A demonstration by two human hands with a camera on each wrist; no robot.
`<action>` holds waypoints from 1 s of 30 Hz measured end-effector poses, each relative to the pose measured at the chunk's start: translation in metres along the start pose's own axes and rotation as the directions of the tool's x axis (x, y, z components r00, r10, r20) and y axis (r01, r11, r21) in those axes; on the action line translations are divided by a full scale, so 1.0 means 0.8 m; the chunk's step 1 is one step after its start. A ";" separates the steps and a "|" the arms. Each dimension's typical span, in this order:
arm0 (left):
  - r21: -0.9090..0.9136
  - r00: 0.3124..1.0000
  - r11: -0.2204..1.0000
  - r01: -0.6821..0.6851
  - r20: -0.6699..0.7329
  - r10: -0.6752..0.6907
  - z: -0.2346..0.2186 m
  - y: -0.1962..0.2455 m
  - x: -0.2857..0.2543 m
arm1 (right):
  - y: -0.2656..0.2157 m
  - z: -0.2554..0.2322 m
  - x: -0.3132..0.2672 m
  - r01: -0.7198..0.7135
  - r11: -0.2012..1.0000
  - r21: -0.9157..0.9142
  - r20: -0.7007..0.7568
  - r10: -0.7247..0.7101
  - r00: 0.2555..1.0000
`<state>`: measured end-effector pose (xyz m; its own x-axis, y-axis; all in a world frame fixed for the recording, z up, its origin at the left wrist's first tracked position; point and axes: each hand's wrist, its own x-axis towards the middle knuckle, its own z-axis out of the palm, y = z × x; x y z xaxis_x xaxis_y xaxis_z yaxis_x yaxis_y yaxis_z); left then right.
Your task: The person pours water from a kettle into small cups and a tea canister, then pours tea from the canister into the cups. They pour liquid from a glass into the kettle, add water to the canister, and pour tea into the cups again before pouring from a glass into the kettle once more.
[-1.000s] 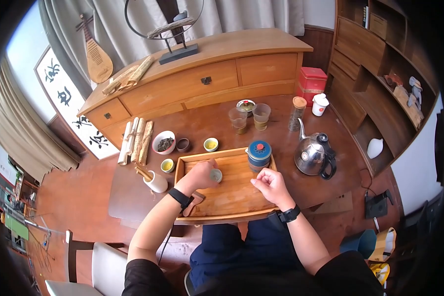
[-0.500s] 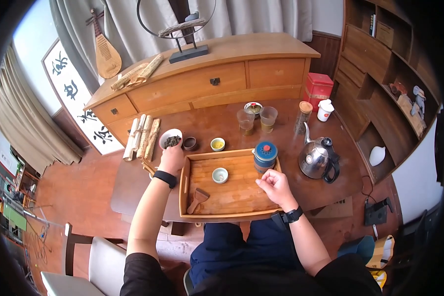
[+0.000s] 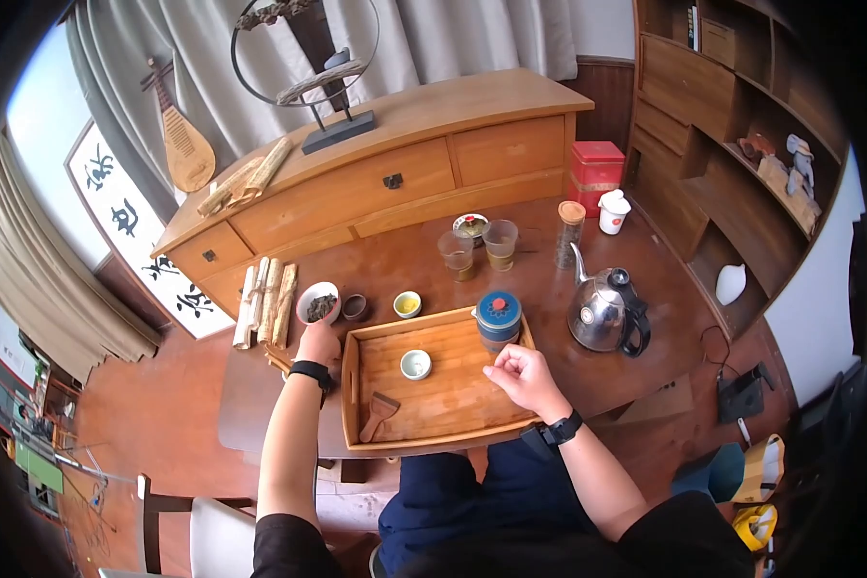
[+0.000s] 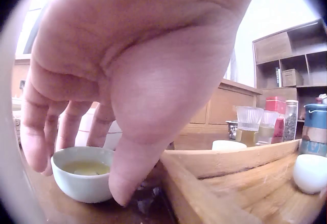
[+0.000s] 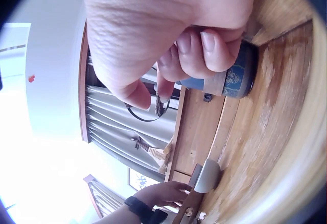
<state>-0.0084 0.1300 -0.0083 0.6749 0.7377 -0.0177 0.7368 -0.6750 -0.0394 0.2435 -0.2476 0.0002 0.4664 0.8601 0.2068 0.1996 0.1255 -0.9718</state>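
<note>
My left hand (image 3: 319, 344) is just left of the wooden tray (image 3: 443, 409). In the left wrist view its thumb and fingers straddle a small pale teacup (image 4: 82, 185) of yellow tea, thumb on one side, fingertips at the other; from the head this cup is hidden under the hand. Over the tray's right side hovers my right hand (image 3: 525, 378), fingers loosely curled around nothing, close beside a blue lidded teapot (image 3: 499, 325). Another pale teacup (image 3: 415, 364) stands mid-tray, and a small wooden brush-shaped tool (image 3: 380, 412) lies at its front left.
Behind the tray are a bowl of dark leaves (image 3: 318, 302), a small brown cup (image 3: 354, 307) and a teacup of yellow tea (image 3: 407, 304). A steel kettle (image 3: 599, 313) stands to the right. Farther back are clear cups (image 3: 500, 246) and a cork-topped jar (image 3: 569, 236). Rolled scrolls (image 3: 266, 303) lie left.
My left hand has left the teacup on the tray and moved left, over the tray's edge, to the teacup of tea there. My right hand stays near the teapot.
</note>
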 end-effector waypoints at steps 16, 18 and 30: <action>-0.375 0.966 0.910 -0.178 -0.242 0.089 -0.179 0.195 0.080 | -0.011 -0.001 -0.004 0.002 1.000 -0.027 0.027 -0.001 1.000; -0.400 0.957 0.893 -0.209 -0.271 0.102 -0.178 0.224 0.099 | -0.014 -0.001 -0.005 0.020 1.000 -0.016 0.017 -0.020 1.000; -0.102 0.934 0.954 -0.282 -0.256 0.249 -0.157 0.305 0.148 | -0.015 -0.008 -0.003 0.046 0.999 -0.008 0.030 -0.046 0.999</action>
<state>0.2566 0.0505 0.1056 0.8244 0.5174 0.2296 0.5164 -0.8535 0.0692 0.2451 -0.2544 0.0121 0.4309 0.8678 0.2474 0.2272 0.1610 -0.9605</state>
